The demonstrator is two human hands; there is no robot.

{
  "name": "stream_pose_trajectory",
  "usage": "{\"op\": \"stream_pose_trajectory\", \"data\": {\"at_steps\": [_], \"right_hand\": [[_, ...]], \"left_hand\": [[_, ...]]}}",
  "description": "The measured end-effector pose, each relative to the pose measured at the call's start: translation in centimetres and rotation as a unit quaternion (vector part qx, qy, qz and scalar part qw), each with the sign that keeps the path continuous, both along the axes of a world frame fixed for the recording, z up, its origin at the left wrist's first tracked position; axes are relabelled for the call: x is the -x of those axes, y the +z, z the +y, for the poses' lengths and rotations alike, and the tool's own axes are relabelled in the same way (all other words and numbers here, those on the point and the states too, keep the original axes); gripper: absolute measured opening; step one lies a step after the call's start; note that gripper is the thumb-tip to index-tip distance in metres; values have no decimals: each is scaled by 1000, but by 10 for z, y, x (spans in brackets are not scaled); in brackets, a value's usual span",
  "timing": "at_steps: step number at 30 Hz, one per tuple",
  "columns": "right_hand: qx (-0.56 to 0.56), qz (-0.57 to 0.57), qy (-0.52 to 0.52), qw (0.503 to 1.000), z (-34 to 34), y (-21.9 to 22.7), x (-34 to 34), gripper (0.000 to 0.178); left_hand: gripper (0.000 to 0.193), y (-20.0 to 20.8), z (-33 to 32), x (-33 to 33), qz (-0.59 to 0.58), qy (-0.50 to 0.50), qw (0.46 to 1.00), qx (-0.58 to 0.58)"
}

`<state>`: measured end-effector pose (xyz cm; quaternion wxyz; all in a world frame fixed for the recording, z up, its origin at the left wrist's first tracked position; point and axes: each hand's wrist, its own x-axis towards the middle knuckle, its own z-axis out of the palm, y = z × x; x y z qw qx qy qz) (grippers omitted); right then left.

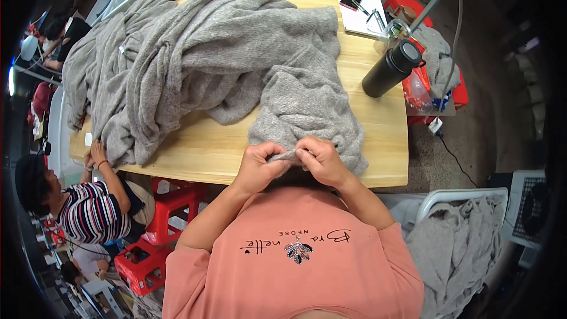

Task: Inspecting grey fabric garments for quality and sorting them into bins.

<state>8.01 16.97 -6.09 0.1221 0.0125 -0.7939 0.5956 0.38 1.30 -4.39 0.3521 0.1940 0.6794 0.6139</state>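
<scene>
A grey knitted garment point(307, 106) lies bunched at the near edge of the wooden table, and both my hands grip its near edge. My left hand point(260, 165) is closed with thumb and fingers pinching the knit. Close beside it, my right hand point(321, 159) pinches the same edge, the fingertips of the two hands nearly meeting. The knit between them is drawn into a small fold. More grey knitwear point(177, 53) is heaped across the table's middle and left, running up to the piece I hold.
A black bottle point(393, 69) stands on the wooden table point(384, 142) at the right, near a clear jar point(392, 36) and papers with scissors point(375, 19). At the left a co-worker point(88, 201) handles the knitwear. Red stools point(142, 263) and a knit-filled bin point(455, 242) flank me.
</scene>
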Motion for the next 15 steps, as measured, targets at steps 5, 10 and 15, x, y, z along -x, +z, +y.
{"op": "stream_pose_trajectory", "data": {"at_steps": [5,10,15], "right_hand": [[-28,31,13,999,-21,2,1,3],[-126,115,-74,983,-37,3,9,7],[-230,202,-283,909,-21,2,-16,24]], "left_hand": [[4,5,-10,10,-65,-23,998,-12],[5,-6,-15,20,-146,-73,986,-28],[5,-10,-19,37,-278,-4,952,-130]]}}
